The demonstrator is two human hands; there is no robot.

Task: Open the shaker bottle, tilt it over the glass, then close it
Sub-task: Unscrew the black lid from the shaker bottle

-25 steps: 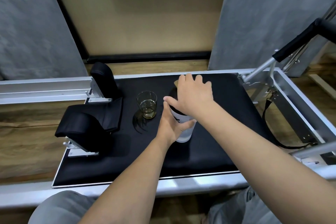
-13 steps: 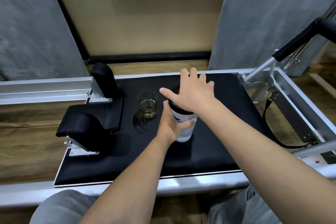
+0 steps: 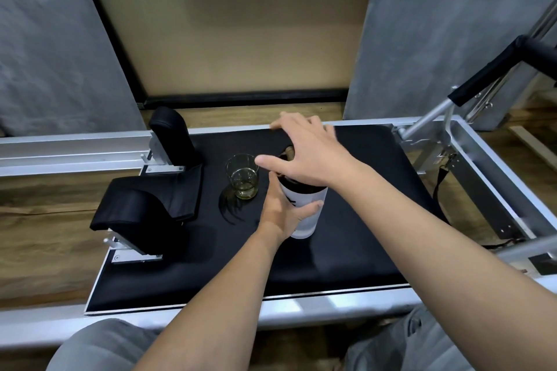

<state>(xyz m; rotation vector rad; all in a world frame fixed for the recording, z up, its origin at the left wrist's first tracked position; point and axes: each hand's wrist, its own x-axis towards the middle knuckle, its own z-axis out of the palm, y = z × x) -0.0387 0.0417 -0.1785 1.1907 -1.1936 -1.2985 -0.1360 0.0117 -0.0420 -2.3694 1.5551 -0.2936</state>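
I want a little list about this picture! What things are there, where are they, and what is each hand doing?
surface: black padded platform in a metal frame
shaker bottle: shaker bottle upright on the pad, black lid on top
glass: glass upright, just left of the bottle, a little yellowish liquid at the bottom
left hand: left hand wrapped around the bottle's body
right hand: right hand spread over the bottle's lid
bottle tilted: no
lid open or shut: hidden by the hand
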